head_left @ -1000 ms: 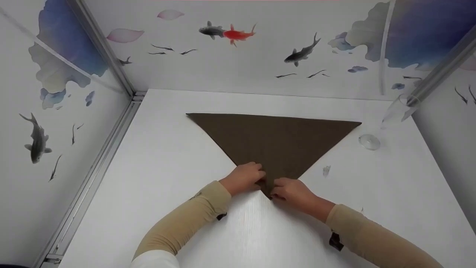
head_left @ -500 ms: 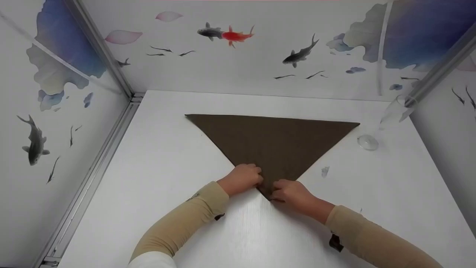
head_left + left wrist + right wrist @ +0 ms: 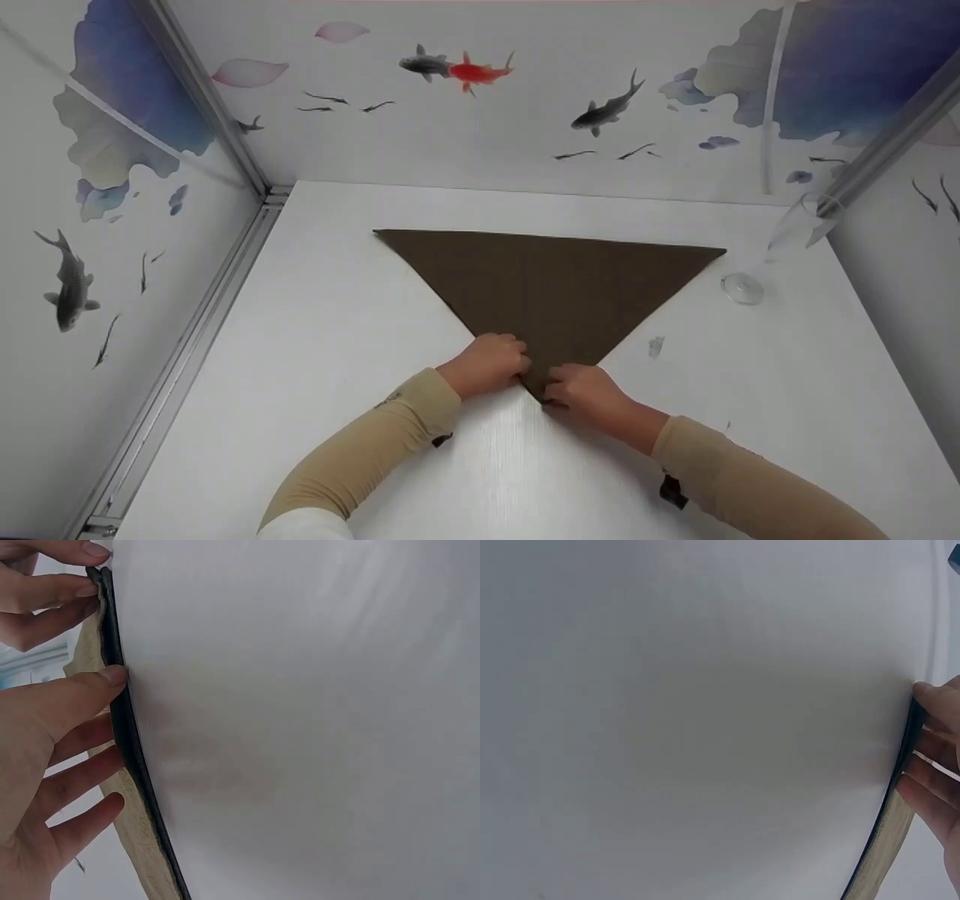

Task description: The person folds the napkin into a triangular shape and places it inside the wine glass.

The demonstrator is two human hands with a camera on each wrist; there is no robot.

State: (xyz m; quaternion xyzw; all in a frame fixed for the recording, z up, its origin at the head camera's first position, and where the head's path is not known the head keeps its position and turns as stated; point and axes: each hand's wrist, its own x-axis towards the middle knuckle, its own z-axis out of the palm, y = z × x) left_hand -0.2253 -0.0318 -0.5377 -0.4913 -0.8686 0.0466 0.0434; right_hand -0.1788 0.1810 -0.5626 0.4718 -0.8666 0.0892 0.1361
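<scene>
A brown cloth (image 3: 547, 292) lies on the white table, folded into a triangle with its long edge at the back and a corner toward the person. My left hand (image 3: 487, 364) is at the cloth's left slanting edge, just up from that near corner. In the left wrist view its thumb (image 3: 112, 676) presses the layered edge, with the other fingers spread over the cloth. My right hand (image 3: 592, 394) pinches the near corner. In the right wrist view the right thumb (image 3: 922, 690) sits at the tip, fingers along the cloth's edge.
A clear stemmed glass (image 3: 743, 289) stands on the table (image 3: 360, 322) to the right of the cloth. A small greyish patch (image 3: 656, 346) shows on the tabletop. White panels painted with fish enclose the table at the back and sides.
Both hands stay at the near corner, with only slight shifts of the fingers. The cloth keeps its triangular shape and place.
</scene>
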